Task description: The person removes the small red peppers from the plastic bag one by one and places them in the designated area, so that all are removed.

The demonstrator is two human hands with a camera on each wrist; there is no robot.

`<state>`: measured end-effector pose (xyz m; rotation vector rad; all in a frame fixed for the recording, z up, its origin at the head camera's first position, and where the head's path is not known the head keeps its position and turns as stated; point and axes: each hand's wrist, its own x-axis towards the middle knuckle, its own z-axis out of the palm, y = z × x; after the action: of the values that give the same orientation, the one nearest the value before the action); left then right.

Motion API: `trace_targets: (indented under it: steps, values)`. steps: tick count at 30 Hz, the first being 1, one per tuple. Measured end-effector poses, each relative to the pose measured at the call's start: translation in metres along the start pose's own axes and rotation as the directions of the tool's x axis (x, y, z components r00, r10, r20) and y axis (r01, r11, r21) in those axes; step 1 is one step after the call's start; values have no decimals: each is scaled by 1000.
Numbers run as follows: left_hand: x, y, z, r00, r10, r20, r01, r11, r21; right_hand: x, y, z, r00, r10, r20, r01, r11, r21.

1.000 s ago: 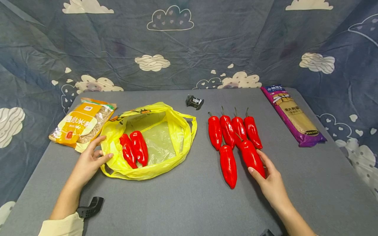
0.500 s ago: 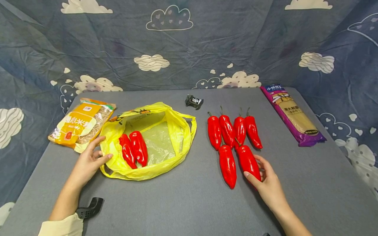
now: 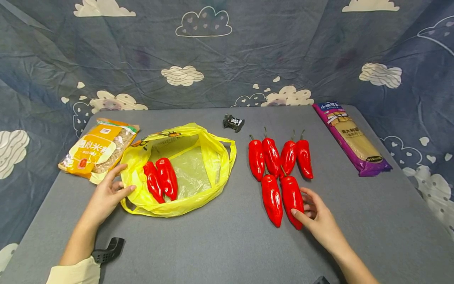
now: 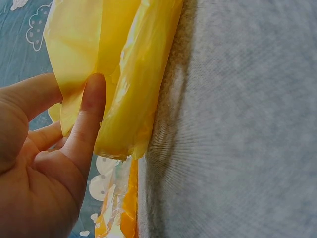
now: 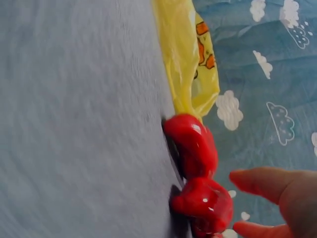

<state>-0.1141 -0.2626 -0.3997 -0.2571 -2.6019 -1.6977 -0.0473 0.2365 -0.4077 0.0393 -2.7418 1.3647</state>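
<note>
My left hand pinches the left rim of a yellow plastic bag, thumb inside and fingers outside, as the left wrist view shows. Two red peppers lie inside the bag's open mouth. My right hand is spread at the lower right red pepper, its thumb tip overlapping the pepper near the pointed end. In the right wrist view the thumb and a finger stand apart beside the pepper's rounded end. Left of it lies another red pepper; several more form a row behind, stems away from me.
An orange food packet lies left of the bag. Toward the back are a small black wrapped packet and, at the right, a purple noodle packet. A cloud-patterned cloth hangs behind the grey table.
The lower right pepper has turned straighter and moved left beside its neighbour, with my right hand following. The back right peppers have shifted slightly right. My left hand and the bag stay put.
</note>
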Motion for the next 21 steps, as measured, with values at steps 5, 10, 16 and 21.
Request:
trace_targets:
  steps: [5, 10, 16, 21]
  values:
    - [0, 0, 0, 1000, -10, 3, 10, 1000, 6, 8, -11, -6, 998, -58, 0, 58, 998, -32]
    - [0, -1, 0, 1000, -15, 3, 15, 1000, 11, 24, -43, -5, 988, -152, 10, 151, 988, 19]
    - [1, -3, 0, 1000, -15, -1, 15, 1000, 14, 49, -99, 16, 945, -322, 53, 312, 940, 137]
    - [1, -2, -1, 1000, -5, -3, 5, 1000, 14, 70, -139, 58, 872, -477, 109, 446, 866, 224]
